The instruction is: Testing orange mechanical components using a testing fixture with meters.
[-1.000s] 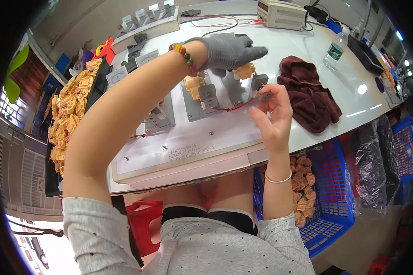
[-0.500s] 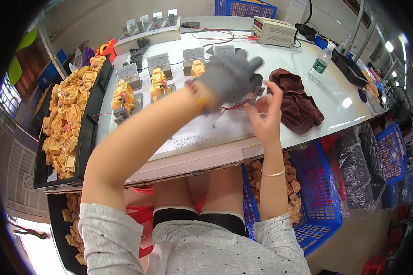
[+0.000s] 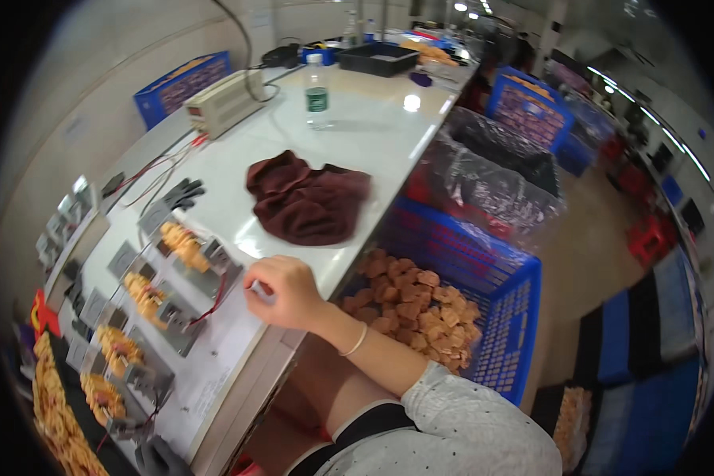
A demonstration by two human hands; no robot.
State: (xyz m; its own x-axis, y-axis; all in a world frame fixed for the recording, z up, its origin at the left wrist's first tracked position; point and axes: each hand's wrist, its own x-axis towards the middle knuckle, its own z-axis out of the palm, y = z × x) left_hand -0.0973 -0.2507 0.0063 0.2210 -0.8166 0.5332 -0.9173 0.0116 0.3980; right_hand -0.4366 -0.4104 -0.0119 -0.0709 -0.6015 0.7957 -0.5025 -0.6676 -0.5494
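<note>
A: Which containers show, and what is in them?

B: At four o'clock from the right hand (image 3: 282, 292) stands a blue mesh basket (image 3: 504, 317), its floor heaped with tan coil parts (image 3: 408, 305). Past it, toward two o'clock, a bin lined with dark plastic film (image 3: 496, 170) sits by the bench edge; what lies inside cannot be told. Far off at twelve o'clock a black tray (image 3: 385, 57) rests on the white bench (image 3: 365, 135).

A: And the hand?

B: The right hand rests on the bench's near edge, fingers curled narrow, pinching a small pale piece (image 3: 259, 292); what kind of piece is too small to tell. A bracelet circles the wrist. The left hand is out of sight.

A: What lies about it?

B: At nine o'clock, just beside the hand, a row of grey metal fixtures (image 3: 206, 266) carries orange wound coils (image 3: 181, 244), with red leads between. At one o'clock a crumpled maroon cloth (image 3: 309, 200) lies well apart. Beyond stand a clear bottle (image 3: 316, 94) and a beige instrument box (image 3: 224, 101). A grey glove (image 3: 184, 192) lies at eleven o'clock.
</note>
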